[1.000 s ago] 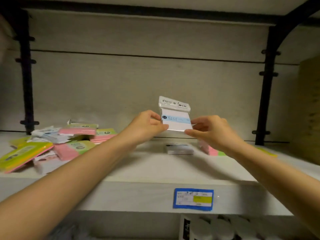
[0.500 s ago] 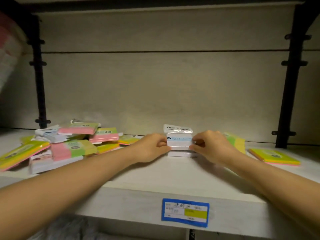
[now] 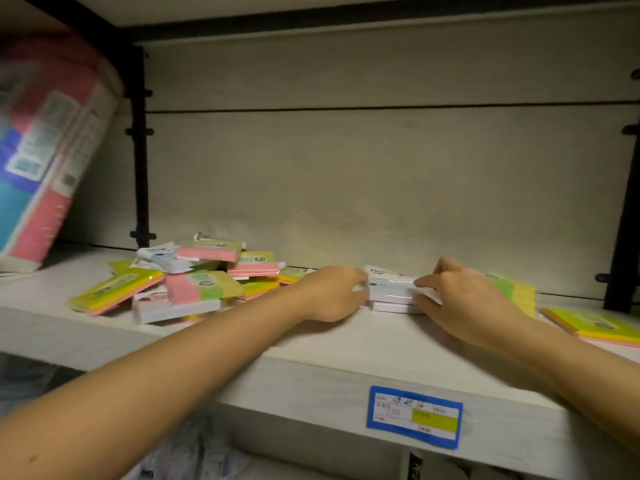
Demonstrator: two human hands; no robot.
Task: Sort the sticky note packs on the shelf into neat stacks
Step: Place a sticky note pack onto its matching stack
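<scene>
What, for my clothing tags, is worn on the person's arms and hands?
Nothing visible: the left hand and right hand are ungloved, no rings, watch or bracelet showing; the left forearm and right forearm are bare, no sleeve in frame.

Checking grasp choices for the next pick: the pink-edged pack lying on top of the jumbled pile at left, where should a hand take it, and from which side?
Probably from above and in front: thumb on the near long pink side of the pink-edged pack, fingers over its far edge. It lies topmost on the pile, nearly flat, with nothing on it, so it should lift free.
</scene>
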